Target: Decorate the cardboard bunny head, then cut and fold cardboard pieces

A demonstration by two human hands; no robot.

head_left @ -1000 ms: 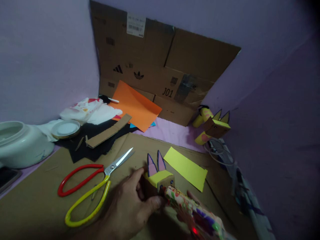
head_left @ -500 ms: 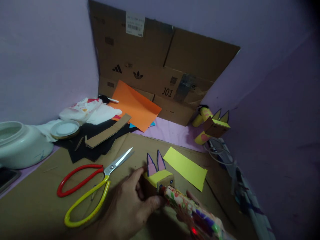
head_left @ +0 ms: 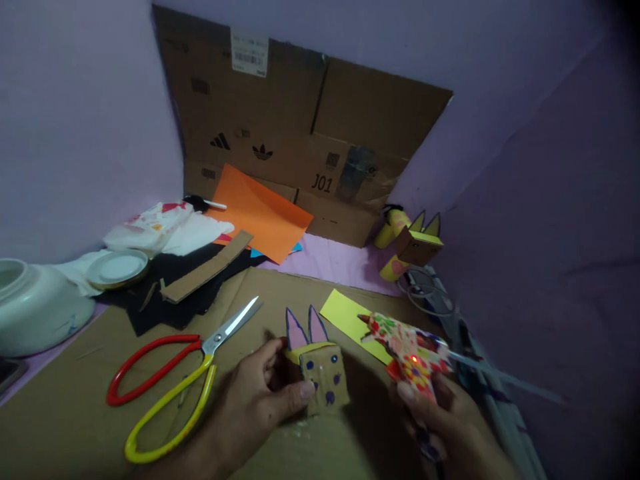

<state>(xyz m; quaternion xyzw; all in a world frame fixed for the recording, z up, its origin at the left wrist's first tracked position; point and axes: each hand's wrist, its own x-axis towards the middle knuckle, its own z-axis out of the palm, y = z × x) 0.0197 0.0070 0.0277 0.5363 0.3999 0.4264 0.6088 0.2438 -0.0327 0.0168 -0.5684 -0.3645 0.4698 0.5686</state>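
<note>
My left hand [head_left: 265, 393] grips a small cardboard animal head [head_left: 325, 383] with a yellow top, pink pointed ears and dark painted spots on its front. The thumb presses on the front face; the other fingers go behind it. On the right, my right hand [head_left: 445, 420] is wrapped round the handle of a floral-patterned hot glue gun [head_left: 413, 347]. Its red light is on, a clear glue stick sticks out of the back, and the nozzle points left, apart from the head. Below the gun lies a yellow paper strip [head_left: 345, 313], partly covered by it.
Scissors [head_left: 216, 341] with red and yellow handles lie open at the left on a cardboard sheet [head_left: 60, 420]. Behind are a cardboard strip [head_left: 210, 267], orange paper [head_left: 260, 213] and a white pot [head_left: 40, 307]. A similar yellow animal figure [head_left: 420, 247] stands at the back right.
The glue gun has moved up and right, away from the animal head. The head has turned so that its spotted front faces me more. The camera view has shifted slightly.
</note>
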